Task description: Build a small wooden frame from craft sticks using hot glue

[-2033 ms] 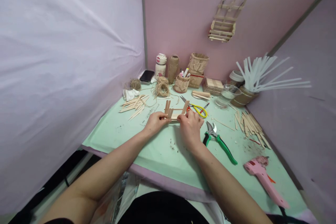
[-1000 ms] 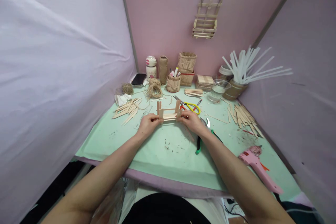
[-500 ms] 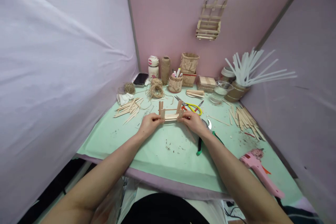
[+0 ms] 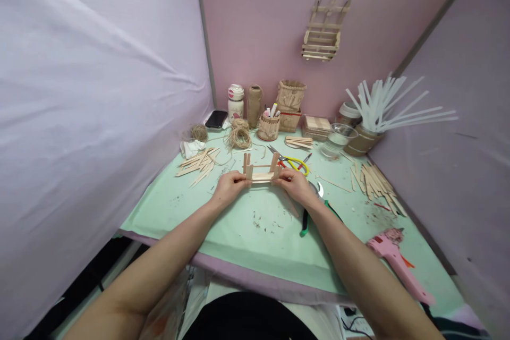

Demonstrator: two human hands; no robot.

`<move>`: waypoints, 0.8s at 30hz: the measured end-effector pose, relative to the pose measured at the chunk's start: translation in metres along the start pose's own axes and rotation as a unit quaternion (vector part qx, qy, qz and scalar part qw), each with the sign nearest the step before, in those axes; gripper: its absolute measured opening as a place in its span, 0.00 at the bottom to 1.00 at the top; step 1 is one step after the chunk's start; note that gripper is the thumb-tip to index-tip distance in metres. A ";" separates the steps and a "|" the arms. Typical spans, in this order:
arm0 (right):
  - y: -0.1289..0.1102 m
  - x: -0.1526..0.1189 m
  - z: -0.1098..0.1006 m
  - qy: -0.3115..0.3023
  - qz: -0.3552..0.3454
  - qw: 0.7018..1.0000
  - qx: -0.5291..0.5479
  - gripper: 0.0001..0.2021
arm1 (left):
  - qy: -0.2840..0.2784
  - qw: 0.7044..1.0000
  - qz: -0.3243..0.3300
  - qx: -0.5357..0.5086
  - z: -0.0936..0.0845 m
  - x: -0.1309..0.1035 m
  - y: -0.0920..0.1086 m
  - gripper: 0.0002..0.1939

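- Between both hands, mid-table: craft-stick frame, low, open, trough-like. Can't tell if it touches the mint-green cloth or sits just above it.
- Build: flat, smooth, bare wood. Flat-sided uprights at both ends, rear ones reaching higher in view; thin crossbar at the back, paler lengthwise slats low in front. Uprights look browner than the slats.
- Left hand: thumb and fingers clamped on the frame's left end.
- Right hand: same pinch on the right end; fingertips partly hidden.
- Just behind right hand: steel-bladed scissors, yellow loop handle.
- Partly under right forearm: pruning shears, curved metal blade, green-and-black grips.
- Left of frame: loose pile of pale craft sticks. Behind: coil of hairy jute twine.
- Far right: glossy pink glue gun, nozzle end crusty.
- Back right: translucent white strips fanned out of a brown round container, beside a clear plastic cup.
- On pink wall: hanging slatted stick rack.
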State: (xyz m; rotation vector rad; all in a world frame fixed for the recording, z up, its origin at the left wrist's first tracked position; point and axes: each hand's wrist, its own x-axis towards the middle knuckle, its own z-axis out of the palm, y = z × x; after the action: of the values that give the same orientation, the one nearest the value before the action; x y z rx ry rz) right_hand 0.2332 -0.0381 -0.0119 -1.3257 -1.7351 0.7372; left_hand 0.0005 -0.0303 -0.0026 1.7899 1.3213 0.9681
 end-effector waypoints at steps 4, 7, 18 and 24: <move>-0.001 -0.001 0.000 0.002 0.007 1.000 -0.001 0.05 | -0.004 1.000 0.004 0.010 0.000 0.000 0.000 0.07; -0.002 -0.001 -0.001 0.001 0.012 1.000 0.001 0.05 | -0.010 1.000 0.008 0.014 -0.001 0.000 -0.001 0.07; -0.001 -0.004 -0.001 0.003 0.024 1.000 0.000 0.06 | 0.018 0.999 -0.020 0.030 -0.003 -0.004 -0.002 0.12; 0.004 -0.004 -0.004 0.060 0.028 0.997 -0.033 0.22 | 0.108 0.994 -0.009 0.018 -0.006 -0.002 -0.013 0.39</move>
State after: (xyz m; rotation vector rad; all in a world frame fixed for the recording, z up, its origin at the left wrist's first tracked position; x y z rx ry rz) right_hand 0.2393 -0.0406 -0.0137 -1.4381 -1.6465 0.6229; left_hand -0.0108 -0.0283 -0.0108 1.7359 1.4925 1.1605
